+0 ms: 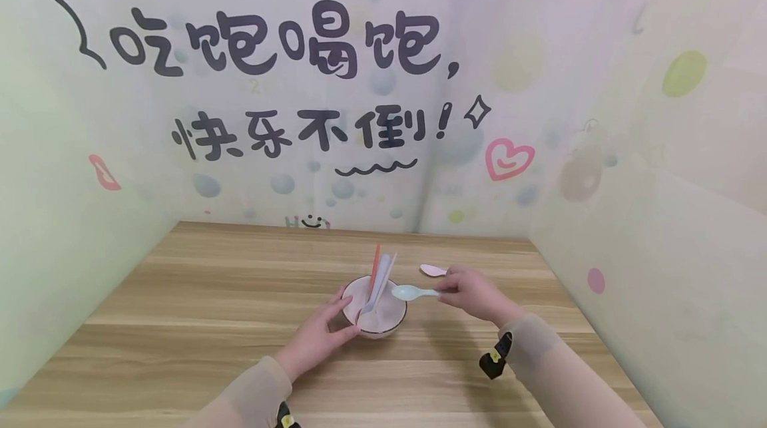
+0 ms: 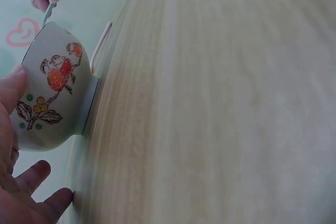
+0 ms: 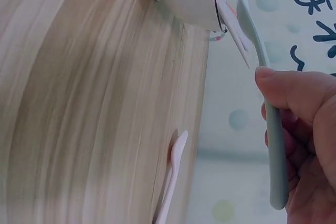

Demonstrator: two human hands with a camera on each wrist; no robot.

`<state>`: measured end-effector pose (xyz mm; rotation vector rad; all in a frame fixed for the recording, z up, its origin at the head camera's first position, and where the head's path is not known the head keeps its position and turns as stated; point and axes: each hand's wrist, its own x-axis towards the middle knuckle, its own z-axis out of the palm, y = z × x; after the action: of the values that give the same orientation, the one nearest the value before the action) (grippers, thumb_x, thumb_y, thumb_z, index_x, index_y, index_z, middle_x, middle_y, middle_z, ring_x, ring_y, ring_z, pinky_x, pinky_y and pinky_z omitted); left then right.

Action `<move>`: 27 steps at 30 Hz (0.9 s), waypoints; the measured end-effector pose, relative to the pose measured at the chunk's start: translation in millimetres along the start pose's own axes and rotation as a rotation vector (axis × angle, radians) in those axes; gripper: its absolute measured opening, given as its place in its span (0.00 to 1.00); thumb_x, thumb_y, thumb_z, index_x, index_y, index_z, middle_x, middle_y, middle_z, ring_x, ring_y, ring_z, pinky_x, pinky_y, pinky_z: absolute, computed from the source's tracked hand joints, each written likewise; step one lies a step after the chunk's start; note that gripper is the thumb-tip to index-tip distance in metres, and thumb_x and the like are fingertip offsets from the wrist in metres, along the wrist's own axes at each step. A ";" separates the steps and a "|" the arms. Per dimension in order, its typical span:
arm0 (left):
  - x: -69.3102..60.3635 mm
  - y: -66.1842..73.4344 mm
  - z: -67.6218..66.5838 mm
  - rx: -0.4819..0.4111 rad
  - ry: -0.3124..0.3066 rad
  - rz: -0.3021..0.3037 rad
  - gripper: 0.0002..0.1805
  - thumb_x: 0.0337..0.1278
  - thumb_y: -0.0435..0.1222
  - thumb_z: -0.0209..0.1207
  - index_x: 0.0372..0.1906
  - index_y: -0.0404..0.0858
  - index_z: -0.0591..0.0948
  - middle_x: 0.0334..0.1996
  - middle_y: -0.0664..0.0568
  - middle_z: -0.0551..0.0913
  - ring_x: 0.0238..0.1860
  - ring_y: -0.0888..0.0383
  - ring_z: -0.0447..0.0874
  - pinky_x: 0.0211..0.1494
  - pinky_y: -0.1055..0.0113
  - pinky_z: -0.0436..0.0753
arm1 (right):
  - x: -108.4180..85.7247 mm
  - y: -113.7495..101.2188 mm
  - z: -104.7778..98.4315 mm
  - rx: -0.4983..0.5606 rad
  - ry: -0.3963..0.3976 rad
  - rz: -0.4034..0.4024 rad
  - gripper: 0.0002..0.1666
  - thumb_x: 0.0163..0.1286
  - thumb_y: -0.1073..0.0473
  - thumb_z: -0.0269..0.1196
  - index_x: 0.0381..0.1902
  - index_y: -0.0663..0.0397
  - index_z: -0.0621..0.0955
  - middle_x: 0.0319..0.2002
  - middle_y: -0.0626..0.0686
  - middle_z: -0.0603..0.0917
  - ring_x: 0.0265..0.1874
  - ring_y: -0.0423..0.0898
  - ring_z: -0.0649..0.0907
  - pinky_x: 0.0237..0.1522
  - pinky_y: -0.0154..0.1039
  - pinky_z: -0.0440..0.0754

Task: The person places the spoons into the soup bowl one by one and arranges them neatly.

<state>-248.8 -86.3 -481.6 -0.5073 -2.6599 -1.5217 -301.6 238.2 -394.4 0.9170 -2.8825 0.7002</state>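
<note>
A white bowl [image 1: 386,321] with a dark rim stands upright on the table, fruit and leaf pictures on its outside [image 2: 58,82]. My left hand [image 1: 320,338] holds its left side, thumb and a finger at the rim and other fingers spread clear of the wall. Inside the bowl lean a red-orange handle [image 1: 375,268], a lavender spoon [image 1: 381,276] and a thin whitish handle [image 1: 389,271]. Right of the bowl, my right hand [image 1: 473,291] pinches a pale green spoon [image 3: 268,87] by its handle, the spoon's head over the bowl's right rim.
A pale pink spoon [image 3: 173,166] lies on the wooden table [image 1: 240,295] behind my right hand. Printed walls [image 1: 287,188] close off the table's back and both sides.
</note>
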 end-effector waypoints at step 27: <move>-0.3 0.9 0.4 -0.023 -0.006 -0.006 0.38 0.56 0.47 0.66 0.68 0.35 0.69 0.74 0.43 0.55 0.72 0.40 0.52 0.70 0.43 0.56 | 37.9 -23.5 10.5 -0.201 -0.049 -0.410 0.07 0.56 0.62 0.72 0.35 0.52 0.89 0.25 0.41 0.75 0.28 0.36 0.72 0.33 0.31 0.73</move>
<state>-248.2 -85.7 -481.2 -0.5068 -2.6537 -1.5559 -318.7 196.2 -387.9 1.4435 -2.6066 0.3502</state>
